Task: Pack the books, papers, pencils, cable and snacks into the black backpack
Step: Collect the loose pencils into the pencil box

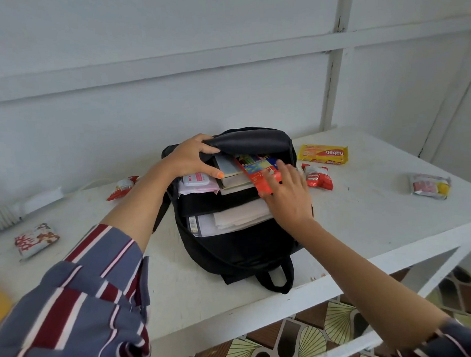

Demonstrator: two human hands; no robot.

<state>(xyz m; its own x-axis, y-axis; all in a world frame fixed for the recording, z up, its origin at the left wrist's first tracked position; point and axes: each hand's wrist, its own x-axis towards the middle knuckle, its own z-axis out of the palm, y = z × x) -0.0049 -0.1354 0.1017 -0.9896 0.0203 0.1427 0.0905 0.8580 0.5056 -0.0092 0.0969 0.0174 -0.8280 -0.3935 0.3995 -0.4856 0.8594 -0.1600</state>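
While the left hand (190, 157) grips the flap of the black backpack (241, 249) at frame centre, the right hand (287, 194) rests with fingers extended on the pencil box (258, 171). Its long axis runs from upper left to lower right, the lower end protruding from the opening.

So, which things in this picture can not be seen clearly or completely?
- Pencil box, head view: its near end is covered by the right hand.
- Books: far ends hidden under the black backpack flap, which the left hand grips.
- Cable: blurred, cut by the left edge.
- Grey snack packet: print too small.
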